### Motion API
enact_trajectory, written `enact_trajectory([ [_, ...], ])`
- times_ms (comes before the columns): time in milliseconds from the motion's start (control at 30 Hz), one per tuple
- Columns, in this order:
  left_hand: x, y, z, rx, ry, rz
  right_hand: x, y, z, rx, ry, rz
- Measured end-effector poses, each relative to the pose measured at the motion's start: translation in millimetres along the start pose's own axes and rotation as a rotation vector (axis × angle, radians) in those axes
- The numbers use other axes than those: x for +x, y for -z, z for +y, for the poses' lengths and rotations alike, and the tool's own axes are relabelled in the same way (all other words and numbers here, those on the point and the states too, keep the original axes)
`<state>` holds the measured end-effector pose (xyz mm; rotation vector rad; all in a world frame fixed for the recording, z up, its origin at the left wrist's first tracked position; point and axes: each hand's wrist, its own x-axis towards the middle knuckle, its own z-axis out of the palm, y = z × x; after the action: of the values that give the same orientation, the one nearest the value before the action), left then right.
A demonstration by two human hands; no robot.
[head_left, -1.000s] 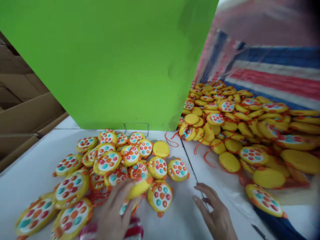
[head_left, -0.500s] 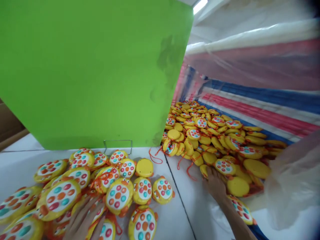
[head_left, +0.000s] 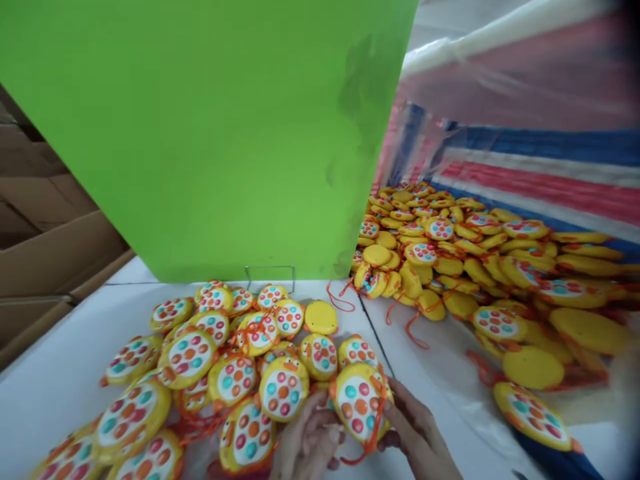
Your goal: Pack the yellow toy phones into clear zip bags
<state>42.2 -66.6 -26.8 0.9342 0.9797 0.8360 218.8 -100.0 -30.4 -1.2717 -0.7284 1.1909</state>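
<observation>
My right hand [head_left: 417, 427] grips a yellow duck-shaped pop toy [head_left: 359, 404] by its right edge. The toy has a white face with red, orange and teal buttons, and an orange cord hangs over its right side. At the toy's lower left edge is my left hand [head_left: 307, 437], its fingers curled in against it; their exact contact is partly hidden. Similar toys lie in a loose heap to the left, such as a toy [head_left: 284, 390] just beyond my left hand. Most there are button side up, while a toy [head_left: 321, 317] lies with its plain back up.
A green board [head_left: 200, 133] stands upright behind the heap, with a thin wire stand [head_left: 270, 268] at its foot. To the right, a large pile of toys [head_left: 450, 267] lies by striped sheeting [head_left: 550, 183] and clear plastic. Cardboard boxes [head_left: 45, 247] are at left, beyond the white table [head_left: 45, 387].
My right hand has come from the right-hand pile to the front middle, now with a toy in it. My left hand has moved right, off the heap, to meet it. The view has shifted.
</observation>
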Motion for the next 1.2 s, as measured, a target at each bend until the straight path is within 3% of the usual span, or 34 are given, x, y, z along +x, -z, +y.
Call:
enact_trajectory([
  [200,-2.9,8.6,-1.4,-0.072,0.054,0.052,-17.7,-22.2,4.4,0.061,-0.157,-0.029],
  [367,-5.0,14.1,-10.3,-0.173,0.164,0.041,-25.0,-30.9,1.1,0.102,-0.05,-0.198],
  [467,-8.4,16.7,-8.8,-0.081,0.162,0.022,-27.4,-32.9,8.4,0.053,0.013,-0.215],
  [600,-17.5,18.7,1.6,0.177,0.104,0.226,-31.3,-37.3,14.0,0.041,0.016,-0.261],
  [667,-22.2,18.3,6.2,0.217,0.11,0.252,-32.4,-38.9,12.8,0.063,-0.011,-0.324],
  [767,-26.6,18.1,10.8,0.157,0.112,0.194,-33.2,-36.9,15.0,0.068,-0.077,-0.34],
  [867,-27.6,20.8,14.1,0.066,0.063,0.019,-34.5,-32.2,25.9,-0.04,-0.173,-0.131],
  [933,-27.7,23.5,15.5,0.054,0.062,-0.091,-35.2,-31.6,32.0,-0.093,-0.145,-0.037],
  [1067,-29.0,28.3,15.6,0.11,0.038,-0.156,-32.7,-37.3,28.8,-0.083,-0.028,-0.199],
  [1200,-29.7,31.8,12.7,0.146,-0.034,-0.199,-28.7,-40.2,21.1,-0.136,-0.024,-0.248],
])
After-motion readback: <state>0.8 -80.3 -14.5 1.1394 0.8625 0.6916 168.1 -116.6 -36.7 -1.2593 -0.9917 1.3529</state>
